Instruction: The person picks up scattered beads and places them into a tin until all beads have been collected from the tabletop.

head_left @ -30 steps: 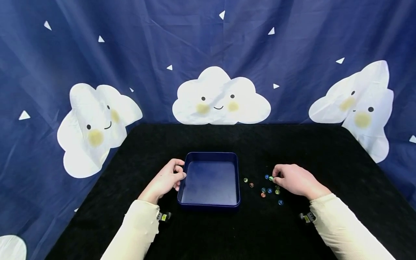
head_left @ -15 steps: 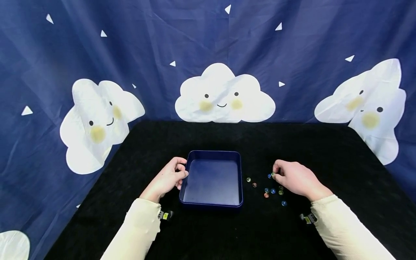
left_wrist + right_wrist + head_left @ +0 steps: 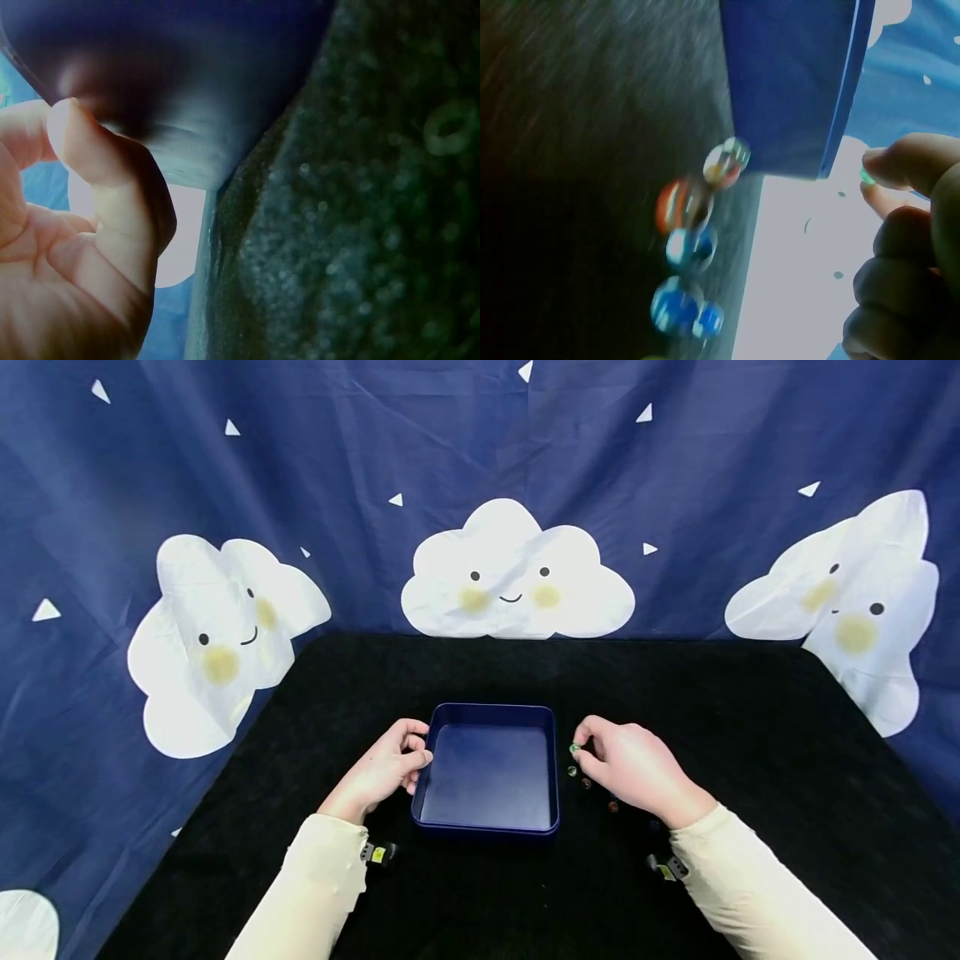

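Being carried between the thumb and forefinger of the right hand (image 3: 636, 764), a green marble (image 3: 574, 748) has been brought leftward over the last half second, away from where the loose marbles are gathered, and is now held just beside the right wall of the blue tray (image 3: 486, 781). The pinch is kept together on it, as is also shown in the right wrist view by a speck of green at the fingertips. By this shift, the work is judged to have passed from picking up to carrying, with release not yet made; whether the marble is held higher than the rim cannot be told. The tray's left wall is gripped by the left hand (image 3: 381, 770), whose thumb is laid at the rim with the fingers curled outside it; it has been kept there throughout, apparently as a steadying hold. Inside the tray, its smooth floor is seen, and every marble that can be made out is outside its walls. Nearest to it on the black cloth (image 3: 480, 902), a pale marble (image 3: 572, 771) and a brown marble (image 3: 587, 783) are found, with an orange marble (image 3: 613, 807) farther right. Blue marbles (image 3: 676, 306) are shown, blurred, in the right wrist view, where their number cannot be settled.
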The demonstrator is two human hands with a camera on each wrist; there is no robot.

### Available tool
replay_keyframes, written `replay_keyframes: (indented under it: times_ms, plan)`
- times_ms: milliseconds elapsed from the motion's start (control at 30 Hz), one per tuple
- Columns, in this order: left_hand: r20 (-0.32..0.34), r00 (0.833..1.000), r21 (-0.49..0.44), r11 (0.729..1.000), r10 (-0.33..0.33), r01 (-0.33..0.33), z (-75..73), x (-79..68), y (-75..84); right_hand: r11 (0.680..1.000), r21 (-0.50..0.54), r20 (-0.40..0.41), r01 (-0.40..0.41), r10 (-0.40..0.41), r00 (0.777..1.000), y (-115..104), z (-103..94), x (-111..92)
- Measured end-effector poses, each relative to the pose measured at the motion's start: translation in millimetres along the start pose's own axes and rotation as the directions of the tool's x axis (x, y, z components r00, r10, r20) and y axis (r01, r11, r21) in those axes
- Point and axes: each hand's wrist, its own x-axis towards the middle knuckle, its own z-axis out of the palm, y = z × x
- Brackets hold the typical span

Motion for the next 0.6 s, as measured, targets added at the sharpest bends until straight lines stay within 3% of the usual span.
replay_keyframes:
  times_ms: [267,600]
  plan:
    - [-0.008,1.000,0.005,1.000,0.002,-0.002,2.5,0.3,1.3,0.994,-0.011,-0.052,0.112,-0.113,0.992,-18.8,17.3,11.3]
    - [-0.019,1.000,0.010,1.000,-0.006,0.007,2.1,-1.1,2.2,0.992,0.060,-0.021,0.108,-0.106,0.994,-37.2,26.6,22.0]
